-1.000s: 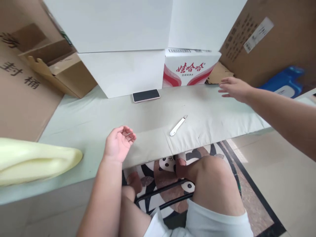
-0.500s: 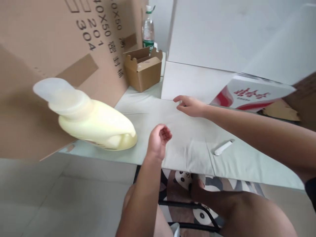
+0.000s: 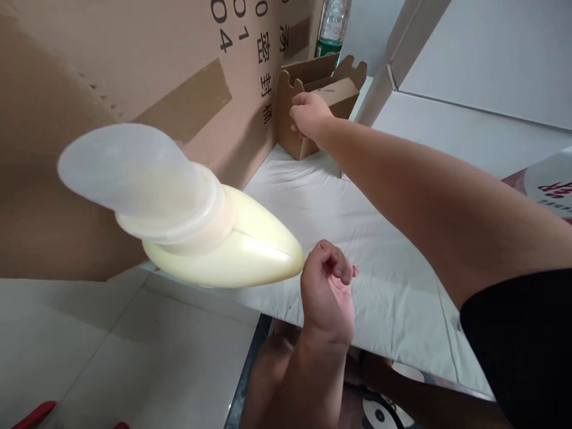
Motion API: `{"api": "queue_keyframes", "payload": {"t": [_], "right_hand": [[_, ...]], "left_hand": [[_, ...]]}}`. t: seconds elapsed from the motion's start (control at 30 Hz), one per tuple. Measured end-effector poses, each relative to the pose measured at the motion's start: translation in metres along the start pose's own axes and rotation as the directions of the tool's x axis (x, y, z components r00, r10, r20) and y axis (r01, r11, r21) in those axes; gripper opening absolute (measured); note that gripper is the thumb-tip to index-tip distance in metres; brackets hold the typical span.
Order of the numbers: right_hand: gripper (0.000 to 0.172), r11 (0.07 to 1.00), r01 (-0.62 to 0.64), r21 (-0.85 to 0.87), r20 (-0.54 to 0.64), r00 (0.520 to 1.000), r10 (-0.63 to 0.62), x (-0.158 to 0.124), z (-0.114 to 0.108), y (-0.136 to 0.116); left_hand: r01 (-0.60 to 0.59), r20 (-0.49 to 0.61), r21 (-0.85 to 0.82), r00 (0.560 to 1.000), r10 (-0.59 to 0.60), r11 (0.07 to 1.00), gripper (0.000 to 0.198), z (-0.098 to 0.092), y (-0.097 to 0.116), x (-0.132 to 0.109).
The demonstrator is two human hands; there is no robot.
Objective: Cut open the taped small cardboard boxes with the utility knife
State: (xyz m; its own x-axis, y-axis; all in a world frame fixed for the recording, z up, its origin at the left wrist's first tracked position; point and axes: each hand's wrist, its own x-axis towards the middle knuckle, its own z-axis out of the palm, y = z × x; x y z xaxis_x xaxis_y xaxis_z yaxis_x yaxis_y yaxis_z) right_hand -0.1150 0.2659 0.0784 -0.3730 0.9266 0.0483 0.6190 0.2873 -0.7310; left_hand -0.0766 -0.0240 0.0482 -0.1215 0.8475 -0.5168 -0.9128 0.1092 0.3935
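Small open carton [image 3: 285, 124], far side of table [image 3: 308, 199]: probably light, stiff, crushable; best pinched by an upper edge. Right hand [image 3: 311, 116] at it, grip unclear; left hand [image 3: 328, 289] half-curled, seemingly empty.

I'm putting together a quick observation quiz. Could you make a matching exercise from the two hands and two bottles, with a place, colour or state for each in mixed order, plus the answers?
Things
1. Left hand
2. Right hand
3. Big bottle
4. Clear bottle

Descriptions
A. Has a green label and stands behind the small box
B. Appears in front of the small box, at the end of the arm with the black sleeve
C. Pale yellow, with a cloudy cap
D. Fingers loosely curled, lower in the picture than the other hand

Right pairs: 1-D, 2-B, 3-C, 4-A
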Motion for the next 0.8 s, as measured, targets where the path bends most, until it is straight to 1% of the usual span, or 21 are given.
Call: {"api": "queue_keyframes", "payload": {"t": [0.03, 0.1, 0.17, 0.2, 0.23, 0.27, 0.3, 0.33, 0.37, 0.4, 0.43, 0.47, 0.5, 0.53, 0.57, 0.6, 0.63, 0.67, 0.73, 0.77, 0.8], "right_hand": [[0.033, 1.000, -0.019, 0.024, -0.032, 0.999, 0.020, -0.004, -0.001, 0.003], [0.034, 0.996, -0.028, 0.079, -0.086, 0.996, 0.035, -0.025, -0.008, 0.009], [0.037, 0.992, -0.014, 0.128, -0.123, 0.992, 0.030, -0.062, -0.020, 0.015], [0.038, 0.989, -0.006, 0.145, -0.144, 0.989, 0.027, -0.085, -0.028, 0.018], [0.036, 0.987, 0.001, 0.158, -0.166, 0.986, 0.026, -0.112, -0.037, 0.022], [0.034, 0.981, 0.009, 0.192, -0.196, 0.980, 0.029, -0.141, -0.047, 0.026], [0.030, 0.976, 0.029, 0.218, -0.221, 0.975, 0.021, -0.173, -0.057, 0.031], [0.027, 0.971, 0.042, 0.234, -0.237, 0.971, 0.016, -0.206, -0.067, 0.037], [0.024, 0.967, 0.065, 0.244, -0.246, 0.969, -0.003, -0.241, -0.077, 0.044], [0.022, 0.960, 0.111, 0.256, -0.281, 0.959, -0.036, -0.275, -0.087, 0.052], [0.022, 0.949, 0.160, 0.271, -0.319, 0.945, -0.068, -0.309, -0.095, 0.060], [0.023, 0.938, 0.204, 0.278, -0.343, 0.934, -0.102, -0.342, -0.103, 0.068], [0.025, 0.930, 0.246, 0.272, -0.366, 0.921, -0.137, -0.372, -0.111, 0.076], [0.028, 0.921, 0.284, 0.268, -0.371, 0.912, -0.174, -0.399, -0.117, 0.082], [0.030, 0.920, 0.293, 0.260, -0.355, 0.915, -0.191, -0.423, -0.123, 0.088], [0.030, 0.923, 0.295, 0.249, -0.344, 0.917, -0.200, -0.444, -0.129, 0.092], [0.031, 0.924, 0.300, 0.238, -0.323, 0.921, -0.216, -0.460, -0.135, 0.095], [0.031, 0.926, 0.307, 0.222, -0.295, 0.926, -0.236, -0.472, -0.140, 0.098], [0.032, 0.917, 0.357, 0.179, -0.233, 0.921, -0.313, -0.487, -0.151, 0.101], [0.033, 0.905, 0.396, 0.155, -0.200, 0.910, -0.363, -0.491, -0.155, 0.103], [0.033, 0.893, 0.431, 0.131, -0.173, 0.897, -0.407, -0.493, -0.160, 0.106]], "left_hand": [[-0.002, 0.000, 0.009, 1.000, 0.002, 1.000, 0.028, -0.001, 0.001, -0.001], [-0.037, 0.035, 0.041, 0.999, 0.035, 0.998, 0.026, -0.003, 0.001, -0.005], [-0.147, 0.085, 0.084, 0.987, 0.140, 0.986, 0.026, -0.003, -0.001, -0.015], [-0.226, 0.111, 0.109, 0.971, 0.214, 0.968, 0.027, -0.004, -0.001, -0.022], [-0.313, 0.141, 0.138, 0.945, 0.294, 0.940, 0.028, -0.004, -0.002, -0.030], [-0.397, 0.177, 0.170, 0.913, 0.369, 0.902, 0.028, -0.005, -0.002, -0.037], [-0.482, 0.220, 0.205, 0.871, 0.439, 0.852, 0.027, -0.006, -0.003, -0.045], [-0.568, 0.263, 0.239, 0.819, 0.511, 0.787, 0.025, -0.007, -0.004, -0.051], [-0.653, 0.307, 0.269, 0.755, 0.580, 0.708, 0.024, -0.008, -0.006, -0.057], [-0.741, 0.346, 0.288, 0.671, 0.656, 0.607, 0.022, -0.010, -0.009, -0.060], [-0.819, 0.373, 0.299, 0.573, 0.730, 0.490, 0.020, -0.013, -0.012, -0.061], [-0.878, 0.395, 0.311, 0.468, 0.791, 0.365, 0.015, -0.015, -0.016, -0.060], [-0.911, 0.408, 0.330, 0.373, 0.833, 0.246, 0.011, -0.017, -0.020, -0.058], [-0.917, 0.436, 0.367, 0.318, 0.842, 0.157, 0.011, -0.020, -0.024, -0.054], [-0.912, 0.484, 0.400, 0.296, 0.823, 0.093, 0.015, -0.021, -0.027, -0.049], [-0.898, 0.552, 0.438, 0.312, 0.773, 0.049, 0.021, -0.022, -0.030, -0.044], [-0.885, 0.610, 0.466, 0.310, 0.730, -0.013, 0.026, -0.022, -0.033, -0.039], [-0.871, 0.654, 0.484, 0.299, 0.695, -0.081, 0.028, -0.022, -0.035, -0.034], [-0.842, 0.738, 0.502, 0.300, 0.604, -0.195, 0.029, -0.017, -0.040, -0.026], [-0.832, 0.761, 0.502, 0.297, 0.577, -0.235, 0.028, -0.014, -0.043, -0.022], [-0.830, 0.775, 0.496, 0.293, 0.560, -0.253, 0.027, -0.011, -0.046, -0.019]]}}
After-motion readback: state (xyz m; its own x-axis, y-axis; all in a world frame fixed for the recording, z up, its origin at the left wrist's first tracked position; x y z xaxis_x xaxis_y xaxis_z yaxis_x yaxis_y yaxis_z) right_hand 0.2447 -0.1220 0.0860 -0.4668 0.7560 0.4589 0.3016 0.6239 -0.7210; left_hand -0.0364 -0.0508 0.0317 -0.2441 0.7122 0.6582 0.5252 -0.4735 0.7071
